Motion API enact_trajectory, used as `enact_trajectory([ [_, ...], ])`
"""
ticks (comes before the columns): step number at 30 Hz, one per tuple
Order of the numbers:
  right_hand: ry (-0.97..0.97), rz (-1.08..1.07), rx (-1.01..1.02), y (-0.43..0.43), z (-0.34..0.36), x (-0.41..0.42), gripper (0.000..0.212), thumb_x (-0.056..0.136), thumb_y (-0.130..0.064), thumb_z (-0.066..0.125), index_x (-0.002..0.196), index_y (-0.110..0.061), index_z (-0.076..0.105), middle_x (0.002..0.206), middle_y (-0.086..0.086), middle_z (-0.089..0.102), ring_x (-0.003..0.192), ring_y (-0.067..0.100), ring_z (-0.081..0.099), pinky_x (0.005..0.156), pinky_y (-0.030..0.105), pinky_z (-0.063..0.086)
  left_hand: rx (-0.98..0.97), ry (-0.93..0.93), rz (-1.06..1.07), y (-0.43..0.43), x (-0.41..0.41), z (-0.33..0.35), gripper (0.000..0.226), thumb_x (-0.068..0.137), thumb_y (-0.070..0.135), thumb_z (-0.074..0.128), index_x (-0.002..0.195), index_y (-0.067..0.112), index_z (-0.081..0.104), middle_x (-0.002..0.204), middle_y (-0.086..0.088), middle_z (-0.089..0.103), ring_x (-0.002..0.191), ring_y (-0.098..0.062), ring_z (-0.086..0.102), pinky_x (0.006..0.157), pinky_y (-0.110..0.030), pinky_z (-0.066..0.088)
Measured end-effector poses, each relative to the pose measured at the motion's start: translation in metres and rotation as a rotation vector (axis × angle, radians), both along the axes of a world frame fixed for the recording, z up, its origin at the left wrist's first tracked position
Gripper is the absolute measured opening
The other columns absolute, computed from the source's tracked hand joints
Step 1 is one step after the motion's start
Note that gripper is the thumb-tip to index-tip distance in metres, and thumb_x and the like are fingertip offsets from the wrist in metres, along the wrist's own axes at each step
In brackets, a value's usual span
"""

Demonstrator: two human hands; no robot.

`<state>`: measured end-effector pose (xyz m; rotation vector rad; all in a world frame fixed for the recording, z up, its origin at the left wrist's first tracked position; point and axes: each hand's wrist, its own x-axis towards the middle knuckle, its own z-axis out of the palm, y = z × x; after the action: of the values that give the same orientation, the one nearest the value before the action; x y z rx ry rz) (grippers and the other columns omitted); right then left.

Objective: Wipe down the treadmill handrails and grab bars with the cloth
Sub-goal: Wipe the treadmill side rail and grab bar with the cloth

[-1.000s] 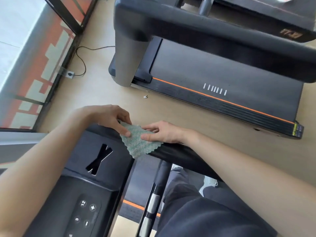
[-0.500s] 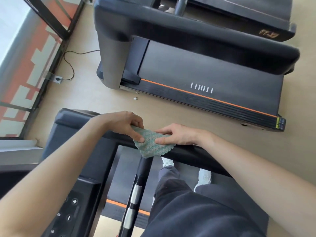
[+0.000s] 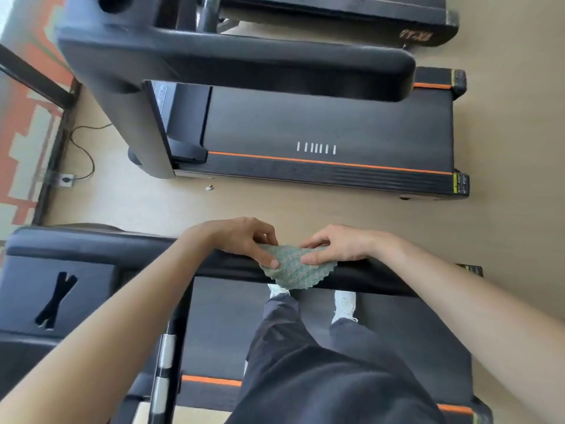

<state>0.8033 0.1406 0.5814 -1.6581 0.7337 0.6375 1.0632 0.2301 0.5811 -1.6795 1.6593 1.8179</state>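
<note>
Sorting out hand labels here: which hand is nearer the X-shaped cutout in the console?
Left. The left hand pinches the cloth on the handrail on the side toward the X-shaped cutout; the right hand holds the cloth's far side.

A tan floor (image 3: 275, 206) runs to a dark window frame (image 3: 33, 77) at left, a black cable (image 3: 91, 127) trailing to a socket (image 3: 65, 179)

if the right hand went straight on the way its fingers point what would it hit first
Most likely the left hand: the right hand points along the handrail across the cloth, and the left hand's fingers pinch that cloth just ahead. Both seem level on the rail, but depth is unsure.
</note>
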Motion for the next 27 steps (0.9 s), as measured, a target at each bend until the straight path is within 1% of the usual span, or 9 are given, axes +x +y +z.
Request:
enact_trajectory([
  [7,0.014,-0.059,0.015,-0.026,-0.01,-0.093,0.07,0.063,-0.076,0.074,0.123,-0.041,0.068,0.119,-0.023,0.069,0.111,-0.003,0.063,0.108,0.03,0.045,-0.006,0.046,-0.02,-0.031,-0.093,-0.003,0.065,0.057,0.074,0.082,0.111,0.04,0.066,0.108,0.019,0.072,0.105,-0.007,0.067,0.1,-0.039,0.052],
  [10,0.027,-0.104,0.018,-0.035,-0.013,-0.129,0.072,0.061,-0.077,0.076,0.123,-0.043,0.068,0.119,-0.024,0.069,0.11,-0.004,0.063,0.107,0.03,0.046,-0.011,0.06,-0.004,-0.041,-0.126,-0.004,0.067,0.057,0.073,0.082,0.113,0.04,0.066,0.111,0.019,0.071,0.107,-0.007,0.066,0.101,-0.038,0.051],
  [12,0.025,-0.143,0.017,-0.039,-0.012,-0.152,0.064,0.066,-0.071,0.078,0.123,-0.043,0.068,0.118,-0.024,0.069,0.11,-0.005,0.063,0.103,0.025,0.047,-0.012,0.068,-0.007,-0.047,-0.147,-0.002,0.068,0.06,0.07,0.082,0.117,0.038,0.066,0.113,0.017,0.071,0.108,-0.007,0.066,0.101,-0.037,0.051],
  [14,0.017,-0.19,0.013,-0.041,-0.012,-0.174,0.054,0.073,-0.061,0.08,0.122,-0.041,0.069,0.118,-0.022,0.069,0.11,-0.004,0.063,0.093,0.017,0.048,-0.025,0.07,-0.02,-0.053,-0.167,-0.003,0.062,0.068,0.062,0.085,0.121,0.037,0.065,0.115,0.016,0.07,0.108,-0.008,0.065,0.101,-0.037,0.051],
  [15,0.01,-0.215,0.005,-0.041,-0.011,-0.185,0.053,0.075,-0.058,0.08,0.123,-0.039,0.068,0.121,-0.02,0.069,0.111,-0.003,0.062,0.092,0.016,0.047,-0.033,0.067,-0.029,-0.056,-0.177,-0.003,0.059,0.072,0.058,0.085,0.123,0.036,0.064,0.117,0.015,0.07,0.108,-0.009,0.065,0.102,-0.037,0.051],
  [18,-0.019,-0.309,-0.009,-0.037,-0.011,-0.215,0.055,0.077,-0.051,0.082,0.127,-0.034,0.067,0.128,-0.019,0.064,0.12,-0.003,0.056,0.106,0.018,0.04,-0.057,0.051,-0.069,-0.062,-0.206,-0.002,0.06,0.077,0.058,0.082,0.13,0.039,0.061,0.122,0.012,0.068,0.111,-0.012,0.063,0.102,-0.036,0.049],
  [22,-0.119,-0.508,0.035,-0.018,-0.019,-0.251,0.046,0.08,-0.032,0.084,0.123,-0.035,0.068,0.122,-0.023,0.065,0.116,-0.012,0.057,0.101,0.008,0.04,-0.133,-0.003,-0.137,-0.064,-0.238,0.001,0.068,0.081,0.063,0.075,0.143,0.043,0.053,0.118,0.011,0.067,0.104,-0.014,0.061,0.092,-0.033,0.049],
  [25,-0.188,-0.714,0.032,0.002,-0.029,-0.269,0.043,0.081,-0.021,0.084,0.121,-0.027,0.07,0.12,-0.014,0.071,0.118,-0.001,0.062,0.099,0.014,0.046,-0.216,-0.088,-0.18,-0.061,-0.258,0.005,0.07,0.084,0.067,0.069,0.147,0.046,0.048,0.103,0.009,0.066,0.093,-0.015,0.057,0.079,-0.03,0.041],
  [27,-0.218,-0.796,0.012,0.015,-0.035,-0.276,0.044,0.081,-0.016,0.083,0.122,-0.023,0.07,0.12,-0.012,0.072,0.119,0.004,0.063,0.1,0.017,0.046,-0.301,-0.165,-0.187,-0.057,-0.27,0.008,0.072,0.082,0.07,0.067,0.147,0.048,0.048,0.111,0.006,0.07,0.096,-0.019,0.059,0.08,-0.032,0.043],
])
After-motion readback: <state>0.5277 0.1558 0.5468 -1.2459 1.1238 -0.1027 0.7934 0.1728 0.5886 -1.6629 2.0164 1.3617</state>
